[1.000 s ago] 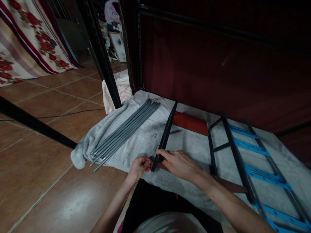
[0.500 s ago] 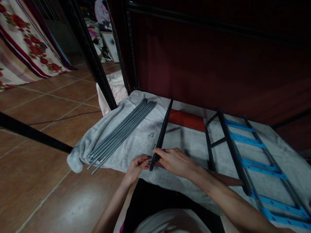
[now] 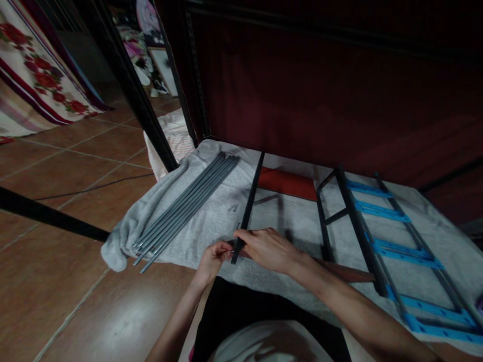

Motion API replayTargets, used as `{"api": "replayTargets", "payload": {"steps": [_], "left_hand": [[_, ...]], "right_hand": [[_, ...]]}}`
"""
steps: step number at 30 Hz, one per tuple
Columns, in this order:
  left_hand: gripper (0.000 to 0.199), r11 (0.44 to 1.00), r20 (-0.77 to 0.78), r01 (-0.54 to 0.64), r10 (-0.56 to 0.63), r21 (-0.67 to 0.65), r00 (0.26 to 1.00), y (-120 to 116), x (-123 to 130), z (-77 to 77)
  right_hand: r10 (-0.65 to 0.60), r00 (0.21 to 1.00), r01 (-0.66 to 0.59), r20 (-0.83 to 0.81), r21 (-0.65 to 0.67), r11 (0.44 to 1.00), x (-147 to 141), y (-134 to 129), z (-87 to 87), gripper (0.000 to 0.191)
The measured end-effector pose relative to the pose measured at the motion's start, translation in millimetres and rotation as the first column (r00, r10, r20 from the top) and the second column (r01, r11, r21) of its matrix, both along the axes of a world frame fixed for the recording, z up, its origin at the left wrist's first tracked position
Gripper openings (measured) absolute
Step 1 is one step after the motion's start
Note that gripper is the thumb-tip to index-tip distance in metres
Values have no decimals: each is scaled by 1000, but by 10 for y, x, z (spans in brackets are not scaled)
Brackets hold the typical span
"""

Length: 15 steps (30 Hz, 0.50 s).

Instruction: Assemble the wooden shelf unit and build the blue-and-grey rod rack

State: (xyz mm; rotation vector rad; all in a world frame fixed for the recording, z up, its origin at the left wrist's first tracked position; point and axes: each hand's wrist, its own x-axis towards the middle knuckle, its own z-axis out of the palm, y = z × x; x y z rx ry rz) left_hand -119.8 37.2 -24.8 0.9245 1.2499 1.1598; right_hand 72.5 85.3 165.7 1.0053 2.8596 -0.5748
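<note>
My right hand [image 3: 269,249] is closed round the near end of a black metal bar [image 3: 252,198], part of a frame lying on a grey blanket. Against the outer side of that bar end, my left hand [image 3: 214,257] pinches a thin, small metal piece, too small to name. An orange-red panel [image 3: 289,183] spans the far side of the frame, and a brown board [image 3: 345,271] runs along the near side, partly hidden by my right forearm. Some small metal parts [image 3: 233,207] lie on the blanket left of the bar.
Several grey metal tubes [image 3: 186,208] lie in a bundle on the blanket [image 3: 123,241]. To the right rests a rack with blue crosspieces [image 3: 409,256]. Dark posts [image 3: 132,85] and a maroon panel [image 3: 302,100] enclose the surface. A cable [image 3: 92,187] crosses the tiled floor.
The view has shifted slightly, so the scene sits a little further left. Both hands stay at the near bar end, with only slight movement of the left fingers.
</note>
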Motion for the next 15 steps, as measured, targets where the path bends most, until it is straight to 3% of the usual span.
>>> {"api": "replayTargets", "payload": {"steps": [6,11,15], "left_hand": [[33,997,29,51,-49,-53,998,-29,-32,91],[36,984,-56,-4,-6,-181,998,-14,-25,65],[27,997,-73,-20,15,-78,997,9,0,29]], "right_hand": [[8,999,-7,-41,16,1000,18,4,-15,19],[14,999,-14,-51,0,1000,25,3,-11,21],[-16,999,16,-45,10,1000,20,-26,6,21]]}}
